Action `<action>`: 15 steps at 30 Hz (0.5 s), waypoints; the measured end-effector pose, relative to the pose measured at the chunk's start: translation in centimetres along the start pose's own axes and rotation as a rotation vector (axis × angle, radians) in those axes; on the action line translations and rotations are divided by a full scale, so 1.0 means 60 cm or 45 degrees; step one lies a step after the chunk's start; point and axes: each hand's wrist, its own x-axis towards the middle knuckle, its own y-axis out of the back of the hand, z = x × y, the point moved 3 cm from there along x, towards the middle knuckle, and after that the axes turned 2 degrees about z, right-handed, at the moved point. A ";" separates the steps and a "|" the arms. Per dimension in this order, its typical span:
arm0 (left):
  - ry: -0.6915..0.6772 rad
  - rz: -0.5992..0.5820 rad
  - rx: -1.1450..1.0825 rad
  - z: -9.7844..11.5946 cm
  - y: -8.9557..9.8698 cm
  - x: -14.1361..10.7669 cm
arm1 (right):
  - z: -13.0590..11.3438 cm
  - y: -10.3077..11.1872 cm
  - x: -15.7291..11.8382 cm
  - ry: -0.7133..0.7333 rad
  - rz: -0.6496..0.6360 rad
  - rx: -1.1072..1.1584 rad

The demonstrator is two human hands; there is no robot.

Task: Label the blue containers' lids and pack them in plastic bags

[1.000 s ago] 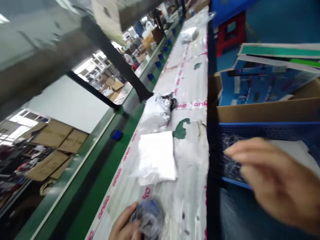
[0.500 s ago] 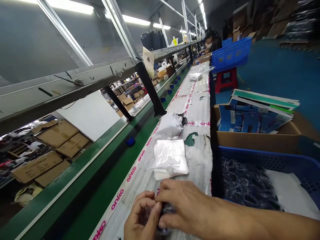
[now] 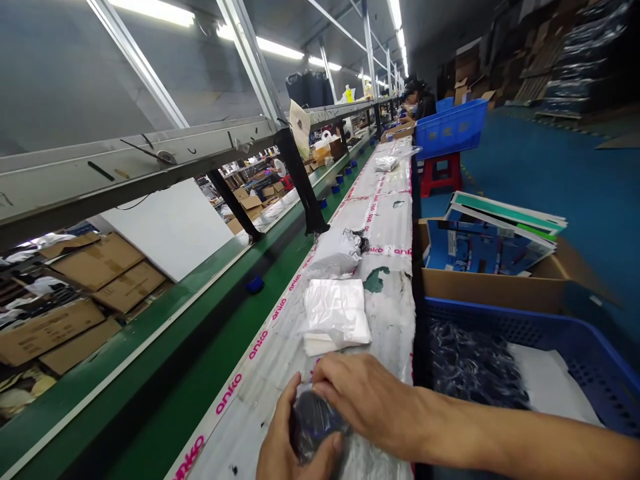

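Note:
A dark round item in clear plastic wrap (image 3: 316,417) is between my hands, low over the covered bench. Curled round its left and near side, my left hand (image 3: 283,443) grips it with the thumb across the front. My right hand (image 3: 370,393) is bent over its far right edge, fingers closed at the wrap; what the fingertips pinch is hidden. Just beyond my hands lies a stack of clear plastic bags (image 3: 336,313), with a crumpled white plastic bag (image 3: 333,253) behind it.
The green conveyor belt (image 3: 200,373) runs along the left, carrying several small blue items. At right stand a blue basket (image 3: 565,327) of dark plastic-wrapped pieces and a cardboard box (image 3: 480,283) of printed sheets. A co-worker (image 3: 423,100) is far down the line.
My left hand has opened wider round the wrapped item, so its dark round face now shows. My right hand has shifted slightly to the far side. The camera view has turned a little.

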 end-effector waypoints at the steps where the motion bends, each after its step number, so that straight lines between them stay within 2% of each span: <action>1: 0.013 0.003 0.034 0.002 -0.002 0.000 | -0.001 0.005 -0.002 -0.020 0.028 0.040; 4: -0.007 0.050 0.064 0.014 -0.007 -0.001 | -0.008 0.026 -0.005 -0.080 0.035 0.059; 7: -0.070 0.117 0.092 0.023 -0.010 -0.005 | -0.016 0.032 -0.006 -0.107 -0.110 -0.007; 9: -0.091 0.143 0.116 0.023 -0.012 -0.008 | -0.016 0.025 -0.006 -0.107 -0.152 -0.024; 15: -0.072 0.104 0.262 0.023 -0.016 -0.011 | 0.000 -0.001 -0.003 0.060 -0.033 -0.239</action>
